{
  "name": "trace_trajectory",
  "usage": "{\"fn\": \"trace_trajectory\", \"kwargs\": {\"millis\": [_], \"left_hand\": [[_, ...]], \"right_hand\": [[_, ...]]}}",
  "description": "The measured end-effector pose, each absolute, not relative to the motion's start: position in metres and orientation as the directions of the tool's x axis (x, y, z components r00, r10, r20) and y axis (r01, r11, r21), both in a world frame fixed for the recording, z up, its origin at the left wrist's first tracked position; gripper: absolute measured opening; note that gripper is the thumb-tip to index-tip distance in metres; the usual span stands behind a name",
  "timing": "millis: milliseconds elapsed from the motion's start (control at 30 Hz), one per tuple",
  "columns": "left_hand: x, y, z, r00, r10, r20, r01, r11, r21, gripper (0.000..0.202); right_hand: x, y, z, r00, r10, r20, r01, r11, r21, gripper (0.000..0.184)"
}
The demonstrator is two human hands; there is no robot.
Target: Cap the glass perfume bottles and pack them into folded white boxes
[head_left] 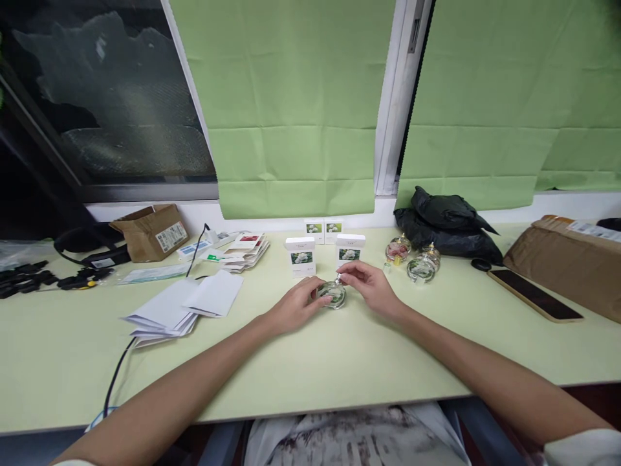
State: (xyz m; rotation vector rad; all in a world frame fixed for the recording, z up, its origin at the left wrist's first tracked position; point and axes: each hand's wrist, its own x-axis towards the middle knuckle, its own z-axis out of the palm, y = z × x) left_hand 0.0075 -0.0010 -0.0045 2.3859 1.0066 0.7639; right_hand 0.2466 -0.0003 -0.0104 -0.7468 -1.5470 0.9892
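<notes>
A round clear glass perfume bottle (334,295) with a green-and-white pattern lies on the pale green table. My left hand (297,303) is closed around its left side, thumb resting on the glass. At the bottle's neck, my right hand (369,285) pinches a small shiny part that looks like the cap; whether it is attached to the neck I cannot tell. Just behind stand two small white boxes with flower pictures, a left box (301,257) and a right box (350,248). My right fingers partly cover the lower part of the right box.
More decorated glass bottles (421,269) stand at the right, before black plastic bags (449,223). A phone (533,294) and a brown parcel (567,259) lie farther right. White folded papers (169,304), a stack of cards (247,252), a cable (116,378) and an opened carton (152,234) occupy the left.
</notes>
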Motion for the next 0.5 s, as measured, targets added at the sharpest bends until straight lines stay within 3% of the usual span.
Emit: {"fn": "trace_trajectory", "kwargs": {"millis": [233,500], "left_hand": [[0.0082,0.0003,-0.0055,0.581,0.730,0.361,0.499,-0.669,0.550,0.033],[0.0100,-0.0008,-0.0054,0.554,0.737,0.387,0.512,-0.668,0.540,0.034]], "right_hand": [[0.2505,0.0067,-0.0117,-0.208,0.943,0.260,-0.184,0.223,-0.957,0.041],[0.2536,0.0073,-0.0170,-0.228,0.951,0.209,-0.235,0.155,-0.960,0.038]]}}
